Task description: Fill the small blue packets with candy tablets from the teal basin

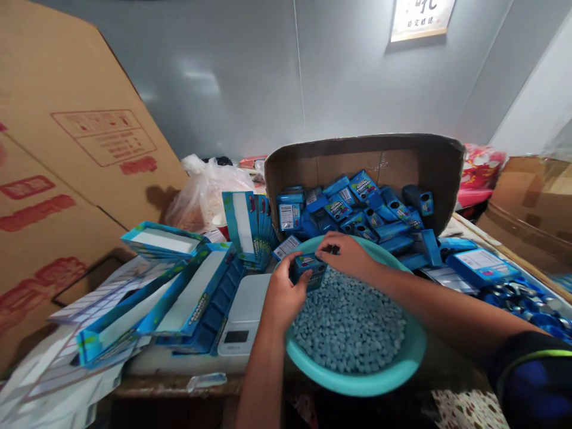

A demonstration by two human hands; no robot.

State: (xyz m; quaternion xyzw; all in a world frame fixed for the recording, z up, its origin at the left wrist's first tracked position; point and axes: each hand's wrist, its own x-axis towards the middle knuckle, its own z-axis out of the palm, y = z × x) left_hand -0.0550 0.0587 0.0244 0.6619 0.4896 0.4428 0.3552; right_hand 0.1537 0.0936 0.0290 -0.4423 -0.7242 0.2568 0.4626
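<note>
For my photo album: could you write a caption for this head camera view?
A left hand and right hand handle a small blue box over a teal basin of pale blue pellets.

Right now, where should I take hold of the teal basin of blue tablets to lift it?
Take the teal basin by its wide rim, one hand at each side, coming from outside and above: the rim flares outward, clear of the tablets heaped inside.

We note a smooth, glossy plastic basin (357, 384) of matt pale-blue pellets (348, 325) (faintly rough-looking), beside glossy printed paperboard boxes (337, 208) in a matt corrugated cardboard carton (364, 158).
</note>
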